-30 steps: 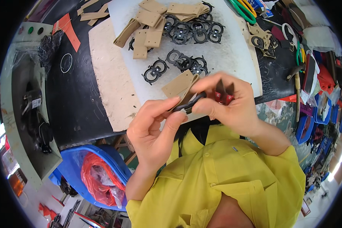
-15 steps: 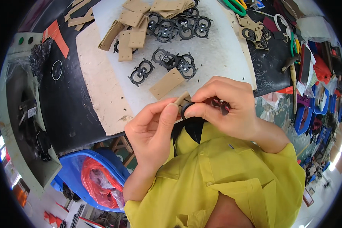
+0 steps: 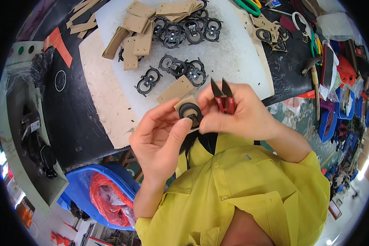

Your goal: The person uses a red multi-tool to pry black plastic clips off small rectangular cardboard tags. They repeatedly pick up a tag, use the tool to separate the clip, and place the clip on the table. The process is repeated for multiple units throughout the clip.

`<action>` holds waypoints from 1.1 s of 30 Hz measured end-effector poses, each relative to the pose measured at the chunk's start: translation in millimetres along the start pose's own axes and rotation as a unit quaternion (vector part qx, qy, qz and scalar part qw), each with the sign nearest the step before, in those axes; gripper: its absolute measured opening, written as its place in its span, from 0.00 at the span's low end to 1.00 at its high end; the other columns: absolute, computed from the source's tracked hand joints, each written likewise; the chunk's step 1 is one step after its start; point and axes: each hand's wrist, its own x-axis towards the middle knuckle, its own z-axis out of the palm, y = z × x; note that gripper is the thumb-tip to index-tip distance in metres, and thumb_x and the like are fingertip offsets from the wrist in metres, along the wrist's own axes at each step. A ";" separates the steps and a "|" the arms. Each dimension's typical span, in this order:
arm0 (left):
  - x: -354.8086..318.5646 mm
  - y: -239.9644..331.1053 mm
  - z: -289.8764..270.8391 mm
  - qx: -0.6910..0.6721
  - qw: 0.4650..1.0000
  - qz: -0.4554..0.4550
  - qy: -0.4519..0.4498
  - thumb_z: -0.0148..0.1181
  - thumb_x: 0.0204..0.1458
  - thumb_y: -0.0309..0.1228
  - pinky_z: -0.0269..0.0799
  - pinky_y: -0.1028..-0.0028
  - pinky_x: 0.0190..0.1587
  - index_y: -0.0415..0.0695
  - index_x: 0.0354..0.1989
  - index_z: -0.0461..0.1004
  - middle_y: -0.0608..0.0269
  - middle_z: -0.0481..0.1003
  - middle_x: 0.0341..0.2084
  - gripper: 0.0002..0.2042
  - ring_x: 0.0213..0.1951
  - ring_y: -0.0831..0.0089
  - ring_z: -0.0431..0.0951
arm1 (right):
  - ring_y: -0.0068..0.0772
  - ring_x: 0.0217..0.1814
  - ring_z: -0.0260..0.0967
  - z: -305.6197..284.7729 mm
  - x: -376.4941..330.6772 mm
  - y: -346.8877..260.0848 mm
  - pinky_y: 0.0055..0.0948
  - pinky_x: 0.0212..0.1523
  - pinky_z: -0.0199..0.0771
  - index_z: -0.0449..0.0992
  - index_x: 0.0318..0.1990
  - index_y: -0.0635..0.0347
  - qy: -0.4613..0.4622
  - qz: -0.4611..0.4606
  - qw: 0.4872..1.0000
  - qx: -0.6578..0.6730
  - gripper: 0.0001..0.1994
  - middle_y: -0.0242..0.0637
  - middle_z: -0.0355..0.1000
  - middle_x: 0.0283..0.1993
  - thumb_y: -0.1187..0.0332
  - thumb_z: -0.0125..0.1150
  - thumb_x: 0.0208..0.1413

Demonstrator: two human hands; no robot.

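Note:
Between the thumb and fingers of my left hand [image 3: 162,129] is a tan strip [image 3: 182,103] with a black ring buckle [image 3: 190,110] on it, its ring facing up. My right hand [image 3: 240,112] holds red-handled thread snips [image 3: 224,100], their two dark blades pointing away from me and spread apart. The thumb of that hand lies close to the buckle's right edge; whether it touches is hard to tell. Just beyond my hands a loose tan strip [image 3: 175,89] lies on the white board [image 3: 233,53], beside several black double-ring buckles [image 3: 148,81].
Stacked tan strips [image 3: 131,47] and more black buckles [image 3: 192,30] cover the board's far part. To the right are tan pieces with buckles fitted [image 3: 270,33] and a hammer [image 3: 313,74]. A blue bin [image 3: 80,184] with red plastic bags stands at lower left.
The strip and buckle have turned from edge-on to face up. In my right hand the snips have swung up, so their blades now stand clear of the fingers.

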 end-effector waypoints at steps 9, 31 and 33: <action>8.1 -2.2 11.4 0.024 0.997 0.030 0.062 0.57 0.49 0.20 0.72 0.80 0.37 0.31 0.45 0.69 0.55 0.74 0.38 0.14 0.34 0.77 0.75 | 0.17 0.20 0.55 -4.8 1.6 1.9 0.17 0.19 0.57 0.71 0.28 0.63 0.076 -0.225 0.945 -0.225 0.08 0.29 0.64 0.23 0.73 0.64 0.40; 13.3 19.2 -1.0 0.091 0.981 -0.156 -0.074 0.62 0.44 0.19 0.71 0.81 0.32 0.32 0.34 0.76 0.60 0.77 0.26 0.08 0.27 0.80 0.75 | 0.31 0.22 0.63 -5.9 1.4 -8.3 0.25 0.23 0.64 0.74 0.30 0.63 0.036 -0.169 0.947 -0.272 0.04 0.34 0.69 0.23 0.74 0.61 0.46; 11.0 19.6 -1.3 0.110 0.982 -0.139 -0.063 0.62 0.44 0.19 0.71 0.81 0.31 0.32 0.34 0.76 0.60 0.77 0.25 0.08 0.26 0.80 0.75 | 0.34 0.22 0.64 -6.7 0.7 -13.4 0.26 0.24 0.65 0.75 0.33 0.61 0.015 -0.059 0.973 -0.221 0.07 0.34 0.69 0.25 0.74 0.63 0.44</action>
